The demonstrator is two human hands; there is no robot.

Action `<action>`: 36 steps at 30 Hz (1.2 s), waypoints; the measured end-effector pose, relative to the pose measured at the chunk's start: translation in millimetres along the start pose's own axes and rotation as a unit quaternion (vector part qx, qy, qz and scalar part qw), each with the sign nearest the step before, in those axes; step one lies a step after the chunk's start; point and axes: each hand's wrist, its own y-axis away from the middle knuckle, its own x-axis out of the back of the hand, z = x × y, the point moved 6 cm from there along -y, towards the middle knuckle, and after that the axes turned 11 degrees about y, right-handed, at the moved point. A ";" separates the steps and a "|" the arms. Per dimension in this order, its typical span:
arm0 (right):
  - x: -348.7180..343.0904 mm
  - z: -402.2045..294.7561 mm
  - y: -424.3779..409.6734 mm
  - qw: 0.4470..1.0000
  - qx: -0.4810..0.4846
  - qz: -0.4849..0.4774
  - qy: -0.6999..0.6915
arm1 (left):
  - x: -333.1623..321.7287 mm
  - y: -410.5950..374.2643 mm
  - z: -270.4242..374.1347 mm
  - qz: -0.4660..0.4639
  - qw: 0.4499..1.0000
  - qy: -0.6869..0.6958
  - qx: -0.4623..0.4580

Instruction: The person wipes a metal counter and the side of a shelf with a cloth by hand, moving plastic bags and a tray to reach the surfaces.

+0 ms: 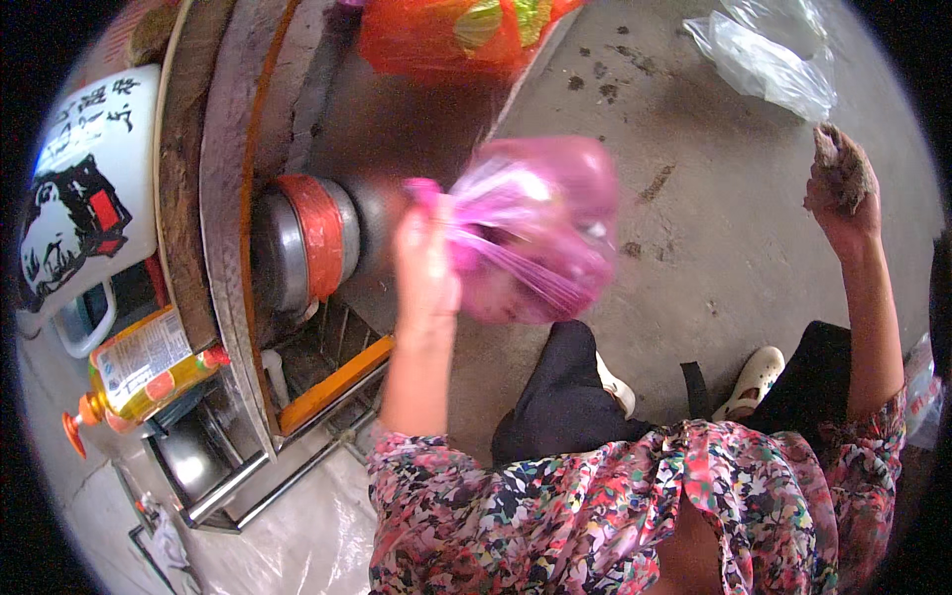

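My left hand (424, 256) grips the gathered neck of a pink plastic bag (547, 230). The bag bulges with contents that I cannot make out through the film, and it hangs over the concrete floor, blurred by motion. Off to the right, my right hand (844, 212) is closed around a greyish-brown, crumpled cloth (844, 167). Just left of my left hand stands a round metal pot (286, 245) with a wide orange-red band, partly under a wooden shelf edge (245, 223).
A pump bottle of yellow liquid (152, 368) and a white printed container (97, 186) stand at the left. An orange-red bag (454, 33) lies at the top, a clear plastic bag (770, 63) at top right. Below the shelf is a metal-framed rack (223, 487).
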 end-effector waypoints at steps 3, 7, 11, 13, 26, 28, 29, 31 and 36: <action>-18.8 3.4 3.8 0.997 -0.025 0.068 -0.012 | 68.6 -35.8 51.1 0.110 0.989 0.085 -0.057; -33.2 0.1 2.7 0.998 0.009 0.034 0.049 | 130.0 -99.0 91.0 0.142 0.986 0.050 -0.072; -27.2 0.5 -0.4 0.997 0.002 0.032 0.073 | 211.5 -193.1 74.7 0.168 0.980 0.069 -0.078; -44.3 6.6 -2.1 0.991 -0.011 0.125 0.048 | 294.5 -226.7 97.6 0.161 0.978 0.083 -0.102; -66.8 7.1 8.7 0.998 -0.007 0.057 0.030 | 115.5 -123.8 114.1 0.297 0.578 -0.700 -0.297; -72.9 6.0 13.3 0.999 -0.019 0.041 -0.009 | 14.6 -119.9 101.0 0.131 0.616 -0.664 -0.403; -72.9 6.1 18.2 0.997 -0.017 0.067 -0.019 | -32.3 -126.0 83.6 0.023 0.647 -0.626 -0.434; -72.5 4.3 26.8 0.993 -0.027 0.091 -0.065 | -117.7 -136.1 64.2 -0.087 0.585 -0.667 -0.453; -86.2 4.9 52.6 0.999 0.024 0.011 -0.035 | -209.4 -207.7 38.7 -0.178 0.414 -0.750 -0.483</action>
